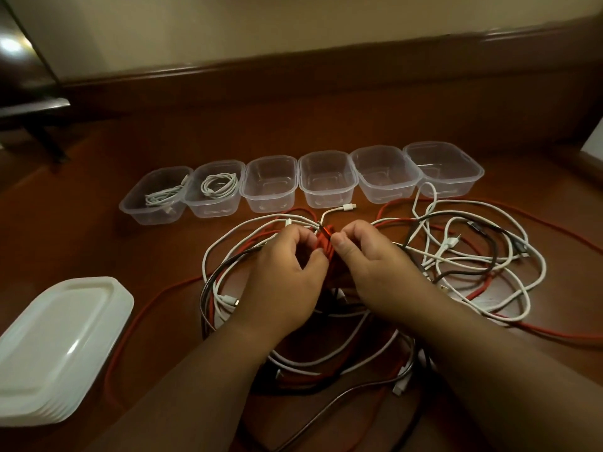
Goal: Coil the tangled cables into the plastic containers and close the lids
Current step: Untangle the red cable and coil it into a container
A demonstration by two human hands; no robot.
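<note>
Winding red cable (324, 247) at frame centre — left hand (287, 275) and right hand (368, 265) both in closed grip on small coil, above tangled cables (456, 256). Risk: trailing red length snagging white loops, dragging tangle — coil springing loose before reaching empty container (269, 184).

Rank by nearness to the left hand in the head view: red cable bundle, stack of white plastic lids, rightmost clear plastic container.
1. Red cable bundle, pinched in the left hand.
2. Stack of white plastic lids, lower left.
3. Rightmost clear plastic container, far right of the row.
</note>
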